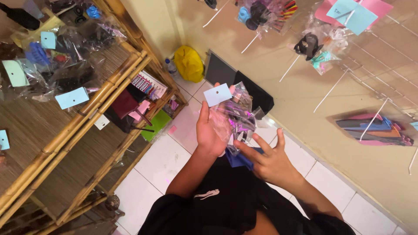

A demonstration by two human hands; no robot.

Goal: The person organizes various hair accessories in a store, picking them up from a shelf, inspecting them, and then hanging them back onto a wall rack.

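In the head view, I see my left hand (209, 130) raised at the middle of the frame, its fingers closed around a clear plastic packet (235, 115) with a pale blue card header (217, 94) at its top; pink and purple pieces show through the film, though I cannot tell what they are. The packet sits at about twelve o'clock from my left palm, with the card poking up above the fingertips. My right hand (266, 159) hovers at about four o'clock from the packet, fingers spread wide and holding nothing, the fingertips just beside the packet's lower edge. I judge the packet to be very light, with thin, crinkly, slippery film that gives under any squeeze, so the stiff card header looks like the surest place to pinch it, near its small hang hole. At nine o'clock stands a bamboo shelf (100, 93) with more bagged items and blue tags. At two o'clock a beige wall (305, 87) carries white wire hooks (333, 89) with similar packets hanging. At eleven o'clock a yellow bag (188, 63) lies on the white tile floor (161, 163).
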